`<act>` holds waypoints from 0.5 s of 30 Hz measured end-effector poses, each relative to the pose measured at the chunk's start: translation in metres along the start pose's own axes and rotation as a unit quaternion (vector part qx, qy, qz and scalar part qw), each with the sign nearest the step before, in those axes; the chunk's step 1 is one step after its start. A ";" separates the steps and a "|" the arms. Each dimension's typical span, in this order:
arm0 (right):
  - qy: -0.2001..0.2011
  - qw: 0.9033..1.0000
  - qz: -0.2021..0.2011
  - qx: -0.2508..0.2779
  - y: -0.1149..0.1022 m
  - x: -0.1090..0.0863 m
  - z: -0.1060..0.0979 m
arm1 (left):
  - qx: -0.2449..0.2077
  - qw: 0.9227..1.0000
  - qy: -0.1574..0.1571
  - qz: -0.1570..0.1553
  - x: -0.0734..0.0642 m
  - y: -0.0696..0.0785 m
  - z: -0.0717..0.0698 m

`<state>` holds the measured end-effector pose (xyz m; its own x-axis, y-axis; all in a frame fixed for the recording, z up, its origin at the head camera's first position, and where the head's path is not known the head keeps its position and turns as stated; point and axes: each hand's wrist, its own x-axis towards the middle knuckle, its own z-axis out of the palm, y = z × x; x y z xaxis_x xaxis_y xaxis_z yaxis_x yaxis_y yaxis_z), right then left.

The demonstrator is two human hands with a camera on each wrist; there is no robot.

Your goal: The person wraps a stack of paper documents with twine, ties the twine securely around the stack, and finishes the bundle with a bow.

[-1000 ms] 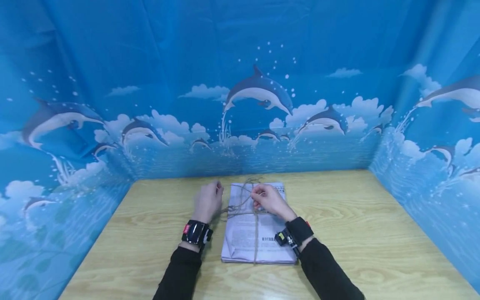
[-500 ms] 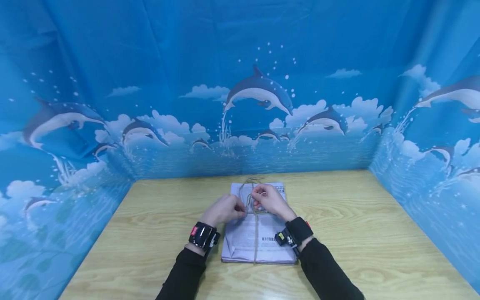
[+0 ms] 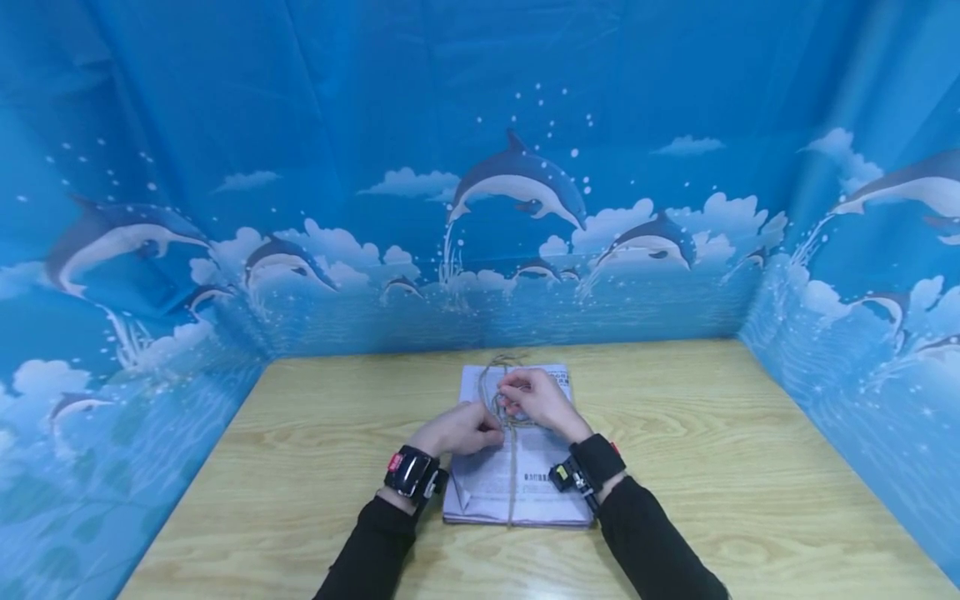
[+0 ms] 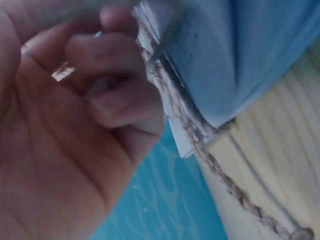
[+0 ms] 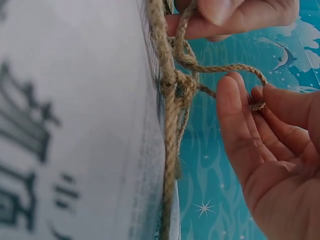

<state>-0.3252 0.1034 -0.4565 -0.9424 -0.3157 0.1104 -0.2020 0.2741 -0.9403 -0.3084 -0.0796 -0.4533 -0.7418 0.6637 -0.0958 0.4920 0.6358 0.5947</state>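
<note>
A stack of folded newspapers (image 3: pixel 480 487), bound crosswise with brown twine (image 3: pixel 513 477), lies on the table. Over its upper half, my right hand (image 3: pixel 542 406) pinches a loop of the twine between thumb and fingers; the right wrist view shows this loop (image 5: pixel 230 68) leading from a knot (image 5: pixel 181 86). From the left, my left hand (image 3: pixel 459 428) reaches over the stack with its fingers curled. At the top of the right wrist view, the left hand's fingers (image 5: pixel 245 17) pinch another strand beside the knot. Close up in the left wrist view, the curled fingers hide their grip.
The wood-grain table (image 3: pixel 720 475) extends on both sides of the newspapers. Blue dolphin-print curtains (image 3: pixel 420 92) stand behind it and at both sides. Loose twine ends (image 3: pixel 504 359) lie at the stack's far edge.
My left hand has come down and right from beside the stack to the knot, bringing the twine strand closer. The right hand has stayed nearly in place, holding its twine.
</note>
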 end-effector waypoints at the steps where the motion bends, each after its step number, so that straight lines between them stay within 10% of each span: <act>1: -0.001 1.000 -0.002 -0.002 0.000 0.000 0.000 | 0.005 1.000 0.009 -0.001 0.000 0.000 0.001; 10: 0.000 1.000 0.003 -0.007 0.000 0.000 0.000 | -0.052 0.989 0.090 -0.101 -0.001 0.001 0.004; 15: 0.003 1.000 -0.003 -0.009 0.002 0.001 0.000 | -0.092 0.986 0.101 -0.096 0.001 -0.002 0.005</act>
<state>-0.3264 0.1036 -0.4582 -0.9427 -0.3123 0.1178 -0.2121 0.2880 -0.9339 -0.3076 -0.0786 -0.4590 -0.8977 0.4348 -0.0710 0.2568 0.6475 0.7175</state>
